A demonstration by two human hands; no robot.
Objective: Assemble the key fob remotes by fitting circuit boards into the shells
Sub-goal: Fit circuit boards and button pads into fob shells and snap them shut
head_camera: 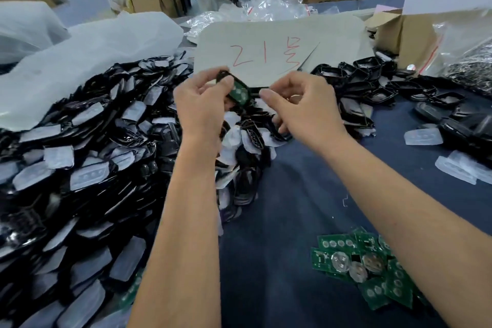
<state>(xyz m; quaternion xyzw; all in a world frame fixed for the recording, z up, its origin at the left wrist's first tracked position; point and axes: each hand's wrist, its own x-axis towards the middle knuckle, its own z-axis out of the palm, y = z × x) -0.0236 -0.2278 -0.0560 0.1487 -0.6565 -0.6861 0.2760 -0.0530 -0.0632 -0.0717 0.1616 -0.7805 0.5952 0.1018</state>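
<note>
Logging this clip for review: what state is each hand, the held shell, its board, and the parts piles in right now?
Left hand: grips the shell.
Right hand: fingers curled, pinching at the shell's edge.
Shell: held up, open.
Circuit board: lying in the shell; whether fully seated cannot be told.
Loose boards: heaped on the blue cloth.
Shell pile: heaped at left.

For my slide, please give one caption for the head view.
Left hand holds a black shell with a green circuit board inside; right hand assists.
</note>
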